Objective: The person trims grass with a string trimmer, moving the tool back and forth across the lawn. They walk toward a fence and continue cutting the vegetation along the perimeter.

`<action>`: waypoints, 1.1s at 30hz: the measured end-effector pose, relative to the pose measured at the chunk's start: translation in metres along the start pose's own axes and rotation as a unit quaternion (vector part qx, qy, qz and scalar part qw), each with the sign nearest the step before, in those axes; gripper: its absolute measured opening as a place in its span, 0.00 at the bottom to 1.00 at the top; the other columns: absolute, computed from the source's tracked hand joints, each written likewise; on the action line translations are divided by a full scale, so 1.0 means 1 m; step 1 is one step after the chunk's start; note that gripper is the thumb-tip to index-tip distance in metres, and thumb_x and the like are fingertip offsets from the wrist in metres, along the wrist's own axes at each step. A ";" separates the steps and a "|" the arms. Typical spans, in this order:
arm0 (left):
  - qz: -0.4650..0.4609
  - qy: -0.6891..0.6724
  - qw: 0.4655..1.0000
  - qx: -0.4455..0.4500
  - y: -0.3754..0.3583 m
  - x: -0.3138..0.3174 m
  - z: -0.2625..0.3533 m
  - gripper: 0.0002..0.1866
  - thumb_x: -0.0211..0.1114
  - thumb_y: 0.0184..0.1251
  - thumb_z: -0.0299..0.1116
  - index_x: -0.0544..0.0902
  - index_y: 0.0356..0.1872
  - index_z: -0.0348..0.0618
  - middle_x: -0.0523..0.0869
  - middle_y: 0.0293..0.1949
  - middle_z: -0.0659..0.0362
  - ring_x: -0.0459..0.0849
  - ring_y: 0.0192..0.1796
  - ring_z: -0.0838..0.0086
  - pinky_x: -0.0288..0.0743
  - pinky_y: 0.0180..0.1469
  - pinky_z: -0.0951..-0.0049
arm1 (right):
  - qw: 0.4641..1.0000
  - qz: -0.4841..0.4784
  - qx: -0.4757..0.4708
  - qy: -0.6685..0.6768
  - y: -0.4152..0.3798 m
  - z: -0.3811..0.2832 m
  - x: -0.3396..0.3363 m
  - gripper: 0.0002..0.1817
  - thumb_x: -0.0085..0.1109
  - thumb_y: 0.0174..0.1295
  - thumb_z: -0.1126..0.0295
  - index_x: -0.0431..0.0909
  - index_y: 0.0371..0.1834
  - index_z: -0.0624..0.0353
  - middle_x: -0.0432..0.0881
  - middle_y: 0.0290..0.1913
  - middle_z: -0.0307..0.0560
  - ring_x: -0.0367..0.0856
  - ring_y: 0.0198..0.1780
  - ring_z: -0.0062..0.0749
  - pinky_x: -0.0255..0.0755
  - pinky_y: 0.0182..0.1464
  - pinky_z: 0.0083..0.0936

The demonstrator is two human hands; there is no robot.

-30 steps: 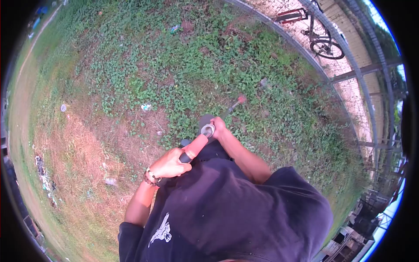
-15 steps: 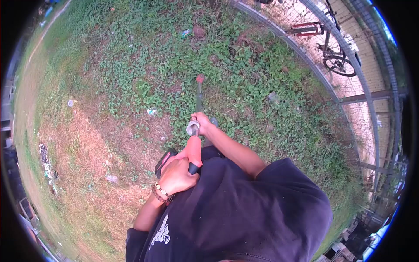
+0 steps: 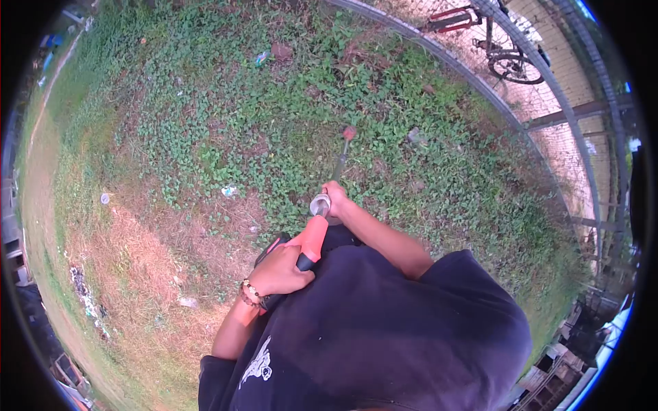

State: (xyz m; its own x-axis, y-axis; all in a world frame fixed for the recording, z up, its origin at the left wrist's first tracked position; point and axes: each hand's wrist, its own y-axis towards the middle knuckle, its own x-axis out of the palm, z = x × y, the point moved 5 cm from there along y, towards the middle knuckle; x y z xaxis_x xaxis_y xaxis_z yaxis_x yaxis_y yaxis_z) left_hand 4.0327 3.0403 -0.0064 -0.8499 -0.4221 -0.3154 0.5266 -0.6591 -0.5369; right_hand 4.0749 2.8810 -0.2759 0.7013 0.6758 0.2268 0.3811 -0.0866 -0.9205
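We clamp our left hand [image 3: 279, 270] around the rear grip of the orange trimmer [image 3: 312, 240] and our right hand [image 3: 336, 194] around its shaft, its head [image 3: 349, 133] low over the weeds [image 3: 226, 130]. A fence [image 3: 493, 103] with a bicycle [image 3: 490, 41] behind it runs to our right; litter [image 3: 229, 191] lies left.

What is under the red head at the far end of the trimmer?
Under the red trimmer head lies green leafy ground cover. The head hides the patch directly beneath it, so whether it touches the plants cannot be told. The left hand and right hand grip the tool.
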 end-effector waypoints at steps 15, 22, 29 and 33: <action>-0.038 -0.071 0.997 -0.018 0.065 -0.024 0.026 0.07 0.60 0.50 0.31 0.74 0.28 0.39 0.75 0.14 0.62 0.75 0.16 0.78 0.68 0.21 0.74 | 0.993 0.037 -0.087 0.070 0.032 -0.081 -0.042 0.05 0.49 0.54 0.73 0.67 0.23 0.57 0.66 0.19 0.41 0.66 0.16 0.29 0.70 0.19 0.34; 0.093 -0.118 0.987 -0.048 0.098 -0.023 0.003 0.06 0.59 0.50 0.27 0.73 0.29 0.38 0.75 0.16 0.64 0.76 0.17 0.80 0.69 0.20 0.75 | 0.994 -0.093 -0.063 -0.017 0.082 -0.116 0.051 0.08 0.47 0.59 0.72 0.66 0.22 0.56 0.66 0.17 0.38 0.64 0.17 0.26 0.65 0.20 0.27; 0.179 -0.090 0.979 -0.028 0.153 -0.039 -0.001 0.13 0.59 0.50 0.27 0.71 0.37 0.36 0.75 0.17 0.63 0.77 0.18 0.77 0.71 0.21 0.74 | 0.974 -0.223 -0.023 0.036 0.104 -0.139 0.126 0.04 0.46 0.57 0.74 0.70 0.28 0.62 0.76 0.24 0.47 0.73 0.22 0.30 0.74 0.27 0.28; 0.152 -0.102 0.979 -0.086 0.188 -0.057 0.001 0.16 0.61 0.49 0.29 0.71 0.39 0.36 0.76 0.17 0.62 0.78 0.18 0.76 0.72 0.22 0.72 | 0.974 -0.205 -0.015 0.099 0.139 -0.151 0.140 0.05 0.44 0.53 0.75 0.68 0.29 0.66 0.75 0.24 0.50 0.73 0.22 0.32 0.76 0.28 0.30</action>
State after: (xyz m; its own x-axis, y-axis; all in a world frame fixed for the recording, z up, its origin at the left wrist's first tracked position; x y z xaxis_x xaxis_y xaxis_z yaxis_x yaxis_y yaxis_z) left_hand 4.1804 2.9403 -0.0888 -0.6231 -0.7102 -0.3277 0.7291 -0.3757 -0.5721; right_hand 4.3167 2.8529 -0.3245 0.5872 0.5036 0.6336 0.6696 0.1374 -0.7299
